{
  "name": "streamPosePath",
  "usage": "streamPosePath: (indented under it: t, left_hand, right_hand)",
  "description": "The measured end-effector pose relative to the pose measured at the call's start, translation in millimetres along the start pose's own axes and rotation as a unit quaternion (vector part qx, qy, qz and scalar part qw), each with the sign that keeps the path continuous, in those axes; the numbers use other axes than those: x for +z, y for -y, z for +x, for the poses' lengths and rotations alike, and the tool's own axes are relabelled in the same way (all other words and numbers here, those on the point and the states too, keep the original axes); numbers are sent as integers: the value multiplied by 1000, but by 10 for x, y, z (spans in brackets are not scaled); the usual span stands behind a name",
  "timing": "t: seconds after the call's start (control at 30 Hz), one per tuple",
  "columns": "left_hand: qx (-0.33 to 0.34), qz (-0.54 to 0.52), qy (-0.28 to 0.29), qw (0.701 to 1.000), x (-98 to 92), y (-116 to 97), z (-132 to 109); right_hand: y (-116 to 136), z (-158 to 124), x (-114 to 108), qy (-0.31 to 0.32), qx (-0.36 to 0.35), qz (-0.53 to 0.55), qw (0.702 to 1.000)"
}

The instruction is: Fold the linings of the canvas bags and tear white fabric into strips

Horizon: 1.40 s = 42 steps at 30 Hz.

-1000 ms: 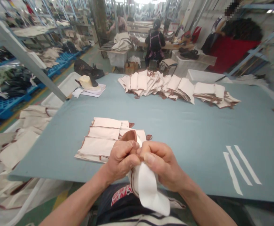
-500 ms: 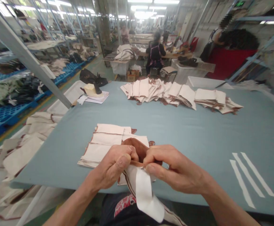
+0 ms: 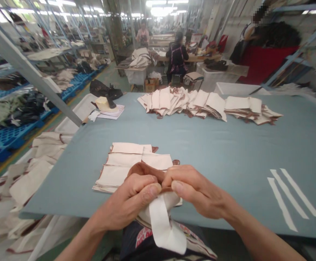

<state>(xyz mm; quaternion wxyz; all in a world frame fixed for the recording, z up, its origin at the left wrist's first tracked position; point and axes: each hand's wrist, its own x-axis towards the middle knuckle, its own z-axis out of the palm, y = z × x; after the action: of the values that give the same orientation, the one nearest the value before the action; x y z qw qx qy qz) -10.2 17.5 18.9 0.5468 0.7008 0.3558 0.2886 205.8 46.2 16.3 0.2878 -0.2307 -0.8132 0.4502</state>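
Close to the table's front edge, my left hand (image 3: 140, 195) and my right hand (image 3: 193, 188) both pinch the brown-edged top of a cream fabric piece (image 3: 171, 201). Their fingertips almost meet. Brown fabric (image 3: 144, 170) bulges up behind the knuckles. A white strip (image 3: 160, 224) hangs from the pinched edge in a loop over my lap, and the rest of the cream piece trails below it. Just beyond my left hand lies a stack of flat cream pieces (image 3: 122, 174) with brown edging. What sits between the fingertips is hidden.
Three white strips (image 3: 289, 197) lie on the blue-green table (image 3: 201, 141) at right. Heaped cream pieces (image 3: 179, 101) line its far side. An iron-like tool (image 3: 106, 104) stands at far left, and a bin of cream pieces (image 3: 30, 174) is beside the table. Other people work beyond.
My left thumb has moved right, closer to my right hand, along the brown edge. The brown fabric has shifted left and the hanging strip has swung slightly left.
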Motion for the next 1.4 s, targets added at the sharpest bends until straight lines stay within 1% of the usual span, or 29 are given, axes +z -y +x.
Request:
streamPosePath:
  t: [0.13, 0.27, 0.37, 0.43, 0.5, 0.6, 0.67, 0.73, 0.8, 0.87, 0.93, 0.97, 1.03, 1.1, 1.13, 1.17, 1.27, 1.33, 1.4]
  left_hand:
    - [3, -37, -2, 999, 15, 61, -16]
    - [11, -47, 3, 999, 15, 81, -37]
    - [10, -38, 17, 999, 15, 89, -42]
    - [16, -28, 20, 999, 29, 76, -41]
    - [33, -4, -4, 999, 60, 44, -46]
    - [75, 33, -62, 995, 124, -13, -69]
    - [98, 33, -94, 990, 163, -27, -86]
    - [113, 5, -123, 986, 188, -7, -101]
    - [114, -33, -142, 983, 201, 39, -117]
    - [103, -65, -146, 982, 219, 88, -143]
    - [93, -97, -138, 981, 262, 119, -176]
    - [90, -118, -135, 980, 296, 126, -188]
    - [86, -170, -141, 972, 386, 129, -187]
    - [84, -221, -153, 959, 475, 139, -138]
    - [99, -244, -168, 950, 508, 149, -99]
    - [102, -266, -169, 944, 527, 159, -58]
    - [110, -291, -179, 933, 511, 175, 19]
    - [107, -287, -168, 937, 462, 172, 2]
    - [101, -289, -146, 941, 408, 171, -59]
  right_hand:
    - [-91, 20, 140, -30, -3, 10, 999]
    - [-88, 20, 237, -62, -44, 6, 997]
    - [-64, 1, 262, -85, -81, -18, 993]
    - [-61, -15, 273, -94, -88, -23, 991]
    - [-70, -28, 289, -98, -79, -13, 992]
    - [-87, -30, 333, -95, -61, 31, 993]
    - [-102, -17, 379, -91, -28, 80, 992]
    - [-131, -3, 444, -76, 39, 161, 983]
    - [-179, -8, 527, -38, 116, 262, 957]
    - [-228, -43, 624, 6, 167, 345, 924]
    - [-252, -101, 721, 32, 205, 382, 901]
    - [-251, -132, 762, 33, 221, 389, 894]
    - [-233, -178, 814, 12, 249, 395, 884]
    - [-222, -189, 815, -20, 268, 389, 881]
    - [-228, -179, 798, -28, 277, 383, 881]
    - [-244, -162, 775, -31, 286, 375, 881]
    - [-358, -98, 718, -49, 306, 347, 885]
    - [-489, -83, 718, -64, 303, 326, 893]
    - [-648, -119, 757, -51, 289, 311, 904]
